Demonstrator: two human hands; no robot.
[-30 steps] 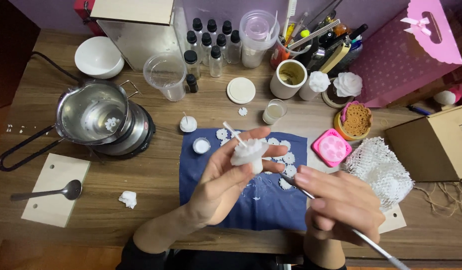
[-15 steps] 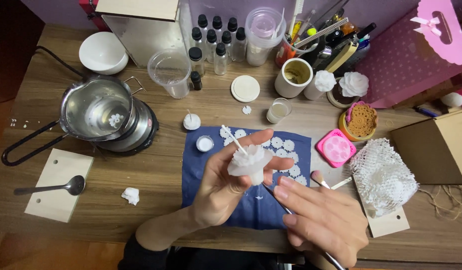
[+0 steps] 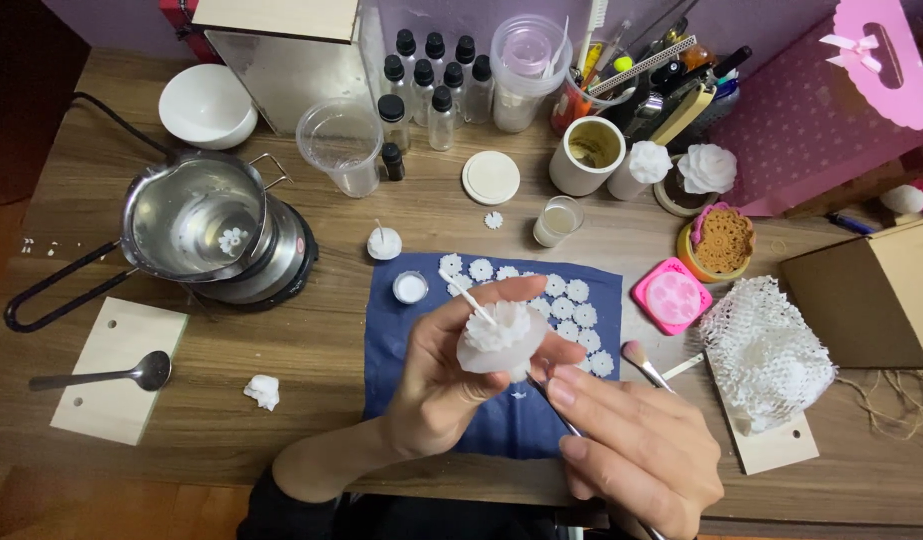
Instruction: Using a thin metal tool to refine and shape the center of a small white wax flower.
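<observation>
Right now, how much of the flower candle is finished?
Done: many small white wax flowers lie on the blue cloth. In hand: the left hand holds a white flower candle with its wick; the right hand holds a thin tool. Left: wax sits in the metal pot.

The right hand point(image 3: 637, 450) covers most of a thin tool's shaft, the cardboard box point(image 3: 872, 290) at the worktop's right edge is cut off, and the left hand point(image 3: 452, 375) hides part of the blue cloth point(image 3: 502, 420).
</observation>
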